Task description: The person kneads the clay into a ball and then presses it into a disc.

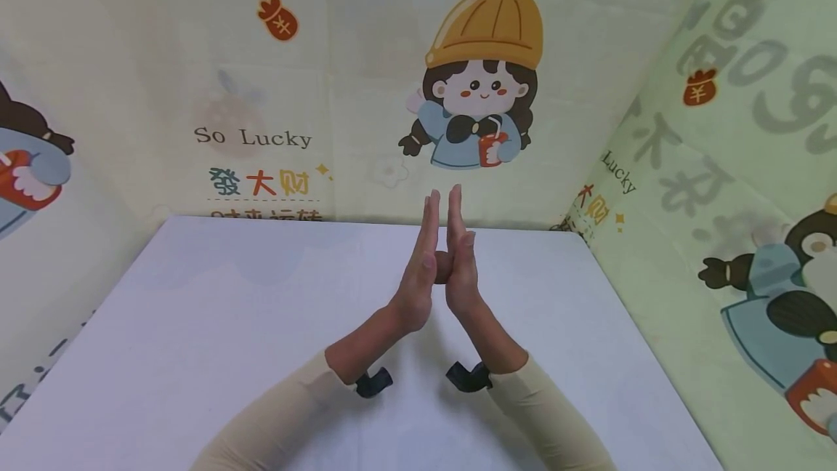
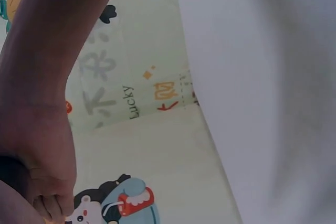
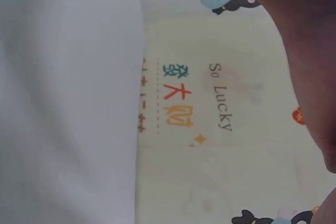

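Observation:
A small brown ball [image 1: 442, 267] sits between the two palms, above the white table. My left hand [image 1: 416, 278] presses on it from the left and my right hand [image 1: 462, 267] from the right. Fingers of both hands are straight and point away and up, the fingertips slightly apart. In the left wrist view, the dark edge of the ball [image 2: 13, 174] shows at the far left, against the right hand [image 2: 42, 150]. Only dark skin along the right edge shows in the right wrist view; the ball is out of sight there.
The white table [image 1: 229, 333] spreads beneath both forearms. Printed cloth walls [image 1: 366, 57] with cartoon figures and lettering stand behind it and at both sides. Black wrist straps [image 1: 469, 376] stick out below the sleeves.

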Action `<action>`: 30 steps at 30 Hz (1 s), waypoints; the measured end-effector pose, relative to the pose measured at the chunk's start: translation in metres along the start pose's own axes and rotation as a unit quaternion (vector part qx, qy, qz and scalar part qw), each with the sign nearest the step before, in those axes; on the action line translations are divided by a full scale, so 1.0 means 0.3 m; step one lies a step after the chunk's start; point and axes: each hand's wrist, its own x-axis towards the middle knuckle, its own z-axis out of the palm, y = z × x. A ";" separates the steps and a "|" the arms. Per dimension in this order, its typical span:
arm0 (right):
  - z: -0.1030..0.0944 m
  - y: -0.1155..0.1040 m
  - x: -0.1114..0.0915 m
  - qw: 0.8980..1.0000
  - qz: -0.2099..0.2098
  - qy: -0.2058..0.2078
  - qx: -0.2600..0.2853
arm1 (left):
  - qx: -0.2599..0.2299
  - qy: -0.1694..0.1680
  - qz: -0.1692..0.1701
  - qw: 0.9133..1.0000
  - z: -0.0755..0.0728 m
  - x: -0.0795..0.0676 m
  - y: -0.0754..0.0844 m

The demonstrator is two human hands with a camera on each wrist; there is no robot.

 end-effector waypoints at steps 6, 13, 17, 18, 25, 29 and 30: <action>0.032 0.012 -0.021 1.000 -0.003 -0.015 0.010 | -0.012 0.032 0.015 0.999 -0.021 0.024 0.003; 0.071 0.010 -0.045 0.999 -0.016 -0.031 -0.022 | -0.029 0.070 0.010 0.997 -0.065 0.059 -0.005; 0.085 0.021 -0.061 0.998 -0.033 -0.041 -0.033 | -0.034 0.086 0.007 0.996 -0.086 0.075 -0.014; 0.087 0.024 -0.065 0.998 -0.035 -0.043 -0.036 | -0.032 0.090 0.004 0.995 -0.090 0.078 -0.016; 0.102 0.030 -0.089 0.997 -0.036 -0.047 -0.051 | -0.006 0.114 -0.013 0.993 -0.113 0.096 -0.029; 0.109 0.028 -0.100 0.996 -0.049 -0.045 -0.055 | 0.010 0.114 -0.014 0.993 -0.122 0.102 -0.051; 0.110 0.027 -0.101 0.996 -0.052 -0.045 -0.054 | 0.015 0.112 -0.016 0.994 -0.123 0.102 -0.060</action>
